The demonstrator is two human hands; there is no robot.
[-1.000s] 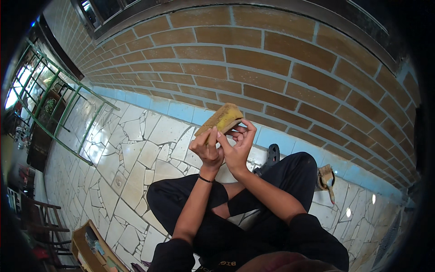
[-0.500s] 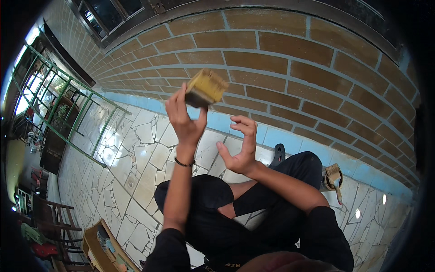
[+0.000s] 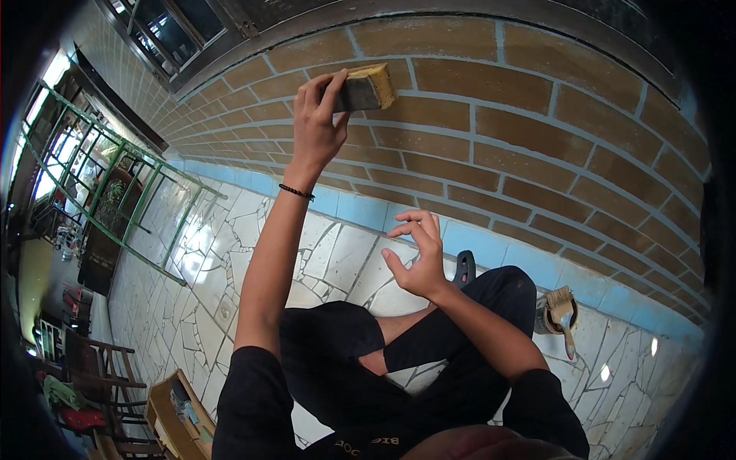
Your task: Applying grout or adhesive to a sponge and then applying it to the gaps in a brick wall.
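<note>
In my left hand (image 3: 317, 126) is a thick yellow-and-dark-grey sponge block (image 3: 360, 90), gripped by its near side. The sponge is raised in front of the brown brick wall (image 3: 441, 111); its far yellow end lies close to the bricks, and whether it touches them I cannot tell. My right hand (image 3: 420, 257) hangs in the air over my bent leg, fingers curved and apart, with nothing in it. A beaded bracelet circles my left wrist.
To my right, a paintbrush (image 3: 563, 310) lies across a small can (image 3: 543, 320) on the stone-mosaic floor. Pale blue tiles (image 3: 479, 235) edge the wall's foot. A green metal frame (image 3: 153, 264) stands at left, a wooden box (image 3: 165, 414) and chairs (image 3: 96, 360) at lower left.
My left hand has carried the sponge up and a little left, toward the wall, turning it so its grey side shows more. My right hand has shifted only slightly.
</note>
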